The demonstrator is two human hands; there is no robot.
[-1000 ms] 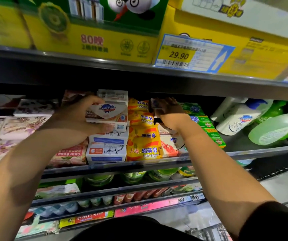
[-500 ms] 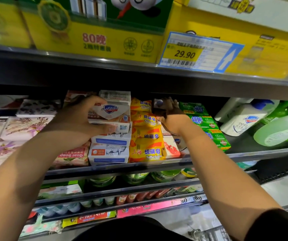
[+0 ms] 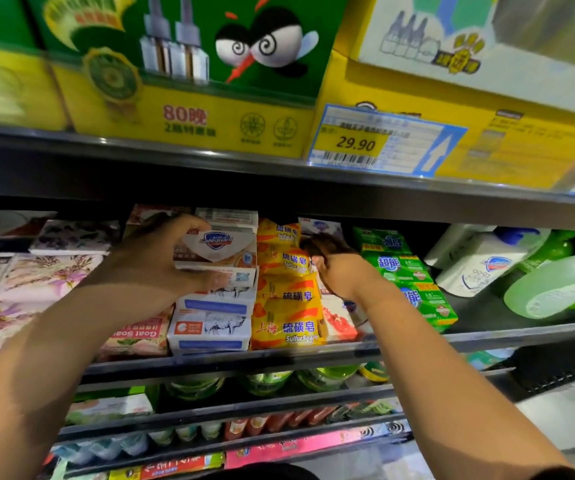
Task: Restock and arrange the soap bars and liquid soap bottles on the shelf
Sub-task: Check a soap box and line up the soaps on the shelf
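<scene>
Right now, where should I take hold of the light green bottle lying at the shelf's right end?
Probably round its wide middle, coming from the front: the green bottle lies on its side, base toward the bare shelf in front, neck pointing back, and the white bottle lies close on its left.

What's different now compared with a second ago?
Very little moved; only the view tipped upward. The left hand still grips the Safeguard box atop its stack, and the right hand still reaches between the yellow sulfur soaps and green soaps. Nothing visibly picked up or released.
</scene>
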